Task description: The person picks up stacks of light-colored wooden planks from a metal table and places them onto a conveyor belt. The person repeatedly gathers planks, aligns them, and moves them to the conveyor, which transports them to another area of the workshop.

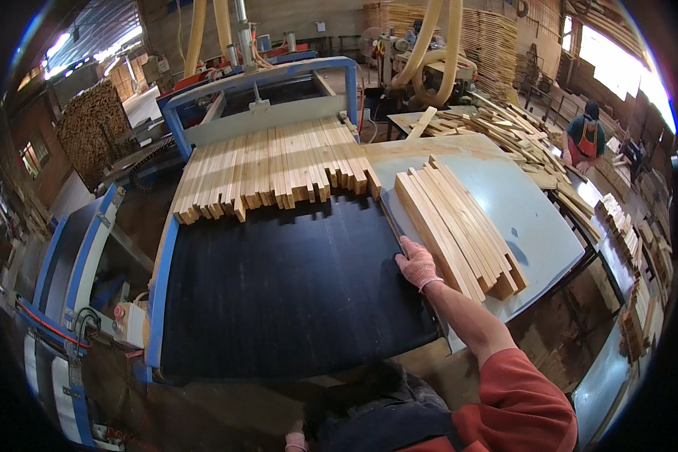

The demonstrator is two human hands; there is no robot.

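Wood stack: at ten o'clock from the middle of our view, we see a tall brown pile of cut timber.
Control box: at eight o'clock, a pale box bears a red button.
Strips on the machine: at eleven o'clock, pale wooden strips lie side by side on the black belt, their near ends uneven.
Our left hand: at six o'clock, our gloved left hand is mostly cut off by the lower edge; we cannot tell how its fingers stand.
Our right hand: at four o'clock, our gloved right hand is at the belt's right edge, fingers close together; we cannot tell whether they hold anything.
Bundle: at three o'clock, just beyond that hand, more strips lie together on a pale table.
Co-worker: at two o'clock, a person in a red apron stands beyond scattered boards.
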